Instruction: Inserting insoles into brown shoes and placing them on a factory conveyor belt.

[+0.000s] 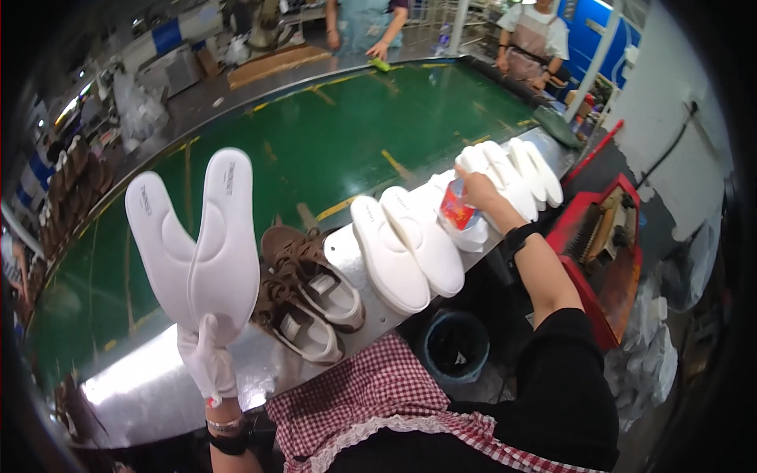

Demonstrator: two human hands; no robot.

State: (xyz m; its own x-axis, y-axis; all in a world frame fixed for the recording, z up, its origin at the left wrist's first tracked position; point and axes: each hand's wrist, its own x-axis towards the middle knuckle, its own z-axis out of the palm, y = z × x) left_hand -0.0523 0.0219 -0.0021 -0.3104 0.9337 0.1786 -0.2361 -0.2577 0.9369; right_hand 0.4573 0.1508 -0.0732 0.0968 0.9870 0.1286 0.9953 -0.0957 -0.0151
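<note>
My left hand (208, 359), in a white glove, grips a pair of white insoles (225, 236) by their lower ends and holds them upright, fanned apart at the top. On the metal ledge beside it stands a pair of brown lace-up shoes (306, 339) with pale linings. More white insoles (404, 256) lie in the middle of the ledge. My right hand (479, 191), bare, has its fingers curled at the top of a white container with a red and blue label (457, 209). What those fingers hold is hidden. Several more white insoles (536, 171) lie just beyond that hand.
A green conveyor belt (315, 150) runs beyond the metal ledge (150, 386). Below the ledge stands a dark bucket (456, 347). A red tray-like stand (603, 260) with a brush is at the right. Two people work across the belt, one hand (378, 50) near a green item.
</note>
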